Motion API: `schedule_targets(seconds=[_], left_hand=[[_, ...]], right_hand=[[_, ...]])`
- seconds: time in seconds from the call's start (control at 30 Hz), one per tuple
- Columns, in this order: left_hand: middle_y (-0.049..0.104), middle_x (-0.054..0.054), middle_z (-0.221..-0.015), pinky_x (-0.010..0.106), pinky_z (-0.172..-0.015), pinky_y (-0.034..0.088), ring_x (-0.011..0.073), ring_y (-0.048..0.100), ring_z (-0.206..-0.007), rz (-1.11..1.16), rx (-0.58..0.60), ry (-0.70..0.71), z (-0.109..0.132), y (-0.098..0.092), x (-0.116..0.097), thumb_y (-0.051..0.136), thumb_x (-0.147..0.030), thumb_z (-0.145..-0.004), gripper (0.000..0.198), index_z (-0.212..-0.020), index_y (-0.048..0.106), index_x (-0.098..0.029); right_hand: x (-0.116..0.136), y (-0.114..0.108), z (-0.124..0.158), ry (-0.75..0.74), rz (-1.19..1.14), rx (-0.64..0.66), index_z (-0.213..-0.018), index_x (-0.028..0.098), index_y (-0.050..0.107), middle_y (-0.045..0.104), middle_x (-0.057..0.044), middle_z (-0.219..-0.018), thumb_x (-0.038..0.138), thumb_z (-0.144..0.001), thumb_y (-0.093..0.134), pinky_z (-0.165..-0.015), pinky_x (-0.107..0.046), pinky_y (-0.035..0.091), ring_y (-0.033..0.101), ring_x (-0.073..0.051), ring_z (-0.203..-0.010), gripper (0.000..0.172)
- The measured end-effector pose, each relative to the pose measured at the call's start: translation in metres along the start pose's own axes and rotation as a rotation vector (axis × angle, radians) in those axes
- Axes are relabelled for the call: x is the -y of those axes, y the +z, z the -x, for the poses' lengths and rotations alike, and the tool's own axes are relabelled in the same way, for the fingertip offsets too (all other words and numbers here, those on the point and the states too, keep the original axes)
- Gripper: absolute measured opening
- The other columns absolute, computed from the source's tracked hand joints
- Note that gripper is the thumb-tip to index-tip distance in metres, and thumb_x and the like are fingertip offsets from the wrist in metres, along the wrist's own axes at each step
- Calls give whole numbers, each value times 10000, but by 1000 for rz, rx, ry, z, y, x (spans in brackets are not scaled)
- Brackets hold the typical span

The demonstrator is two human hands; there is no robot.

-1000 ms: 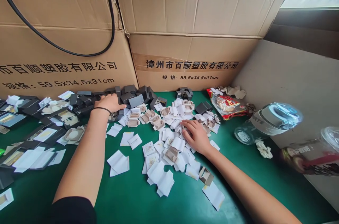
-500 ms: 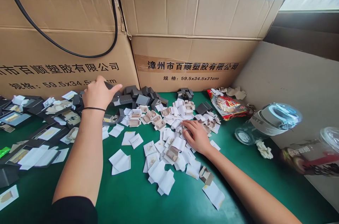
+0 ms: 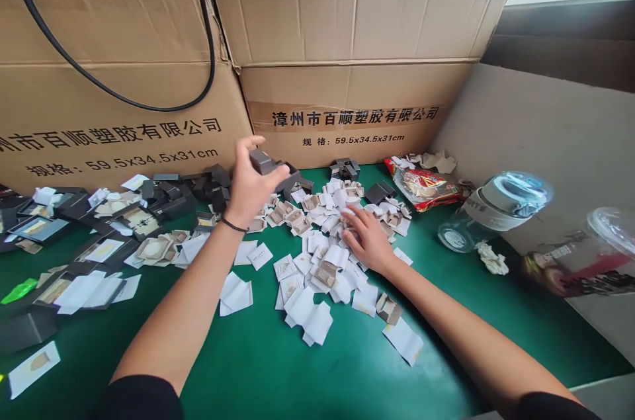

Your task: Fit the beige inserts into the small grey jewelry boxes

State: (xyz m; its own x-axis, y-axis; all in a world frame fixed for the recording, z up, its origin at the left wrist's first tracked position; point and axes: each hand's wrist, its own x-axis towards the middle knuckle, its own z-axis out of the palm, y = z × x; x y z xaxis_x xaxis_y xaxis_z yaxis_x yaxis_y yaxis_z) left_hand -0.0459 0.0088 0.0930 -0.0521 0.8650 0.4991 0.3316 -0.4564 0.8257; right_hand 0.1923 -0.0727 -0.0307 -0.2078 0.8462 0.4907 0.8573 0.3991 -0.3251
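Note:
My left hand (image 3: pixel 251 182) is over the dark boxes at the back middle, a small dark grey box (image 3: pixel 262 161) between its thumb and fingers. Its palm side faces away from me. Flat on the heap of white folded papers and small beige inserts (image 3: pixel 322 241) rests my right hand (image 3: pixel 370 240), with fingers spread. Several dark boxes (image 3: pixel 213 178) are massed along the back, left of my left wrist. More white folded papers (image 3: pixel 308 317) lie in front of the heap.
Large cardboard cartons (image 3: pixel 347 89) wall off the back, with a black cable (image 3: pixel 149 106) hanging before them. On the right are a red snack bag (image 3: pixel 421 188), a clear bottle (image 3: pixel 496 211), crumpled tissue (image 3: pixel 492 258) and a plastic jar (image 3: pixel 590 258). Open boxes (image 3: pixel 143 218) lie left.
My left hand has moved right along the back with the dark box, from the left carton's front to the middle. My right hand stays on the paper heap. The view has shifted slightly.

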Motion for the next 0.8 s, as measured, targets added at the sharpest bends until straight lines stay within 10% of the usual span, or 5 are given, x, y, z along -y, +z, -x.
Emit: schedule_targets(seconds=[0.17,0.27,0.47,0.8], left_hand=[[564,-12,-816,251,-707,503,97,587,-727,826,224,-504,46,12,44,627,-176,-653,316,-953,533,-194],[585,-5,-764,296,-808,514,89,611,-725,1058,214,-737,62,4,65,574,-190,-749,170,-916,556,-166],[657,17,-857,249,-691,545,104,649,-764,1204,241,-835,67,-7,73,372,-460,-899,347,-916,591,-192],[677,72,-799,247,-534,540,158,665,-653,1384,441,-980,92,-2,42,355,-521,-884,460,-911,615,-143]], right_hand=[[20,-10,-5,-98,50,-260,-1173,196,524,447,-133,-1348,287,-884,441,-1002,-519,344,371,-286,-1258,314],[58,-6,-16,-330,-13,-88,-1038,208,581,555,-109,-1215,229,-912,357,-966,-449,403,439,-239,-1202,257],[107,35,-41,-406,171,375,-944,179,616,628,-90,-947,295,-905,431,-762,-332,480,552,-206,-907,222],[87,40,-45,-214,114,344,-899,184,632,593,-92,-938,217,-863,494,-683,-308,468,523,-211,-872,147]])
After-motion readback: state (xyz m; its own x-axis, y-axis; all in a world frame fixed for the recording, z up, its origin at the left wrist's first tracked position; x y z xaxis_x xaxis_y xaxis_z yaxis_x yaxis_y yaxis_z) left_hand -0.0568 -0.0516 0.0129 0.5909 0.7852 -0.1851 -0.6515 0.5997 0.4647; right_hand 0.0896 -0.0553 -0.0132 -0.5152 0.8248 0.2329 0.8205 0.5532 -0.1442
